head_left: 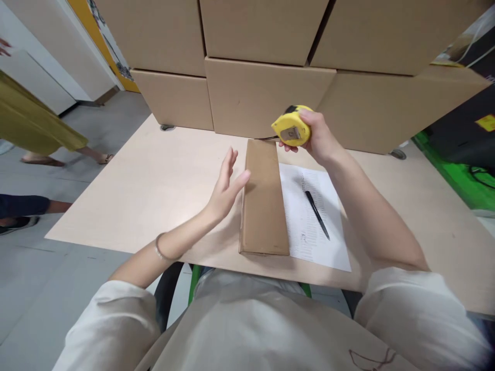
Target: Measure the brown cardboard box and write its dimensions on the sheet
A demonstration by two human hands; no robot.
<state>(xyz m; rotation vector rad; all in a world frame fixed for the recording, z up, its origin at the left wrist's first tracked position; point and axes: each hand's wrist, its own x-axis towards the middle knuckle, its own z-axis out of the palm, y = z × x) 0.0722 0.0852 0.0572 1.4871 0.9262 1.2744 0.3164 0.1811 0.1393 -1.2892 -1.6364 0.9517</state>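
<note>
A yellow tape measure (291,127) is gripped in my right hand (319,135), held up above the far end of a long brown cardboard box (265,201). No drawn-out blade shows on it. My left hand (225,188) is open, fingers stretched and thumb apart, beside the box's left edge; whether it touches the box I cannot tell. The box lies lengthwise on the table, its near end close to the front edge. To its right is a printed sheet of paper (336,252), partly beneath or against the box, with a black pen (317,215) lying on it.
Large cardboard boxes (266,98) stand stacked along the back of the light wooden table (185,159). At the left, people walk on the grey floor (58,288), one in a yellow-green garment (31,113). Dark equipment (464,118) and a green surface (456,175) are at the right.
</note>
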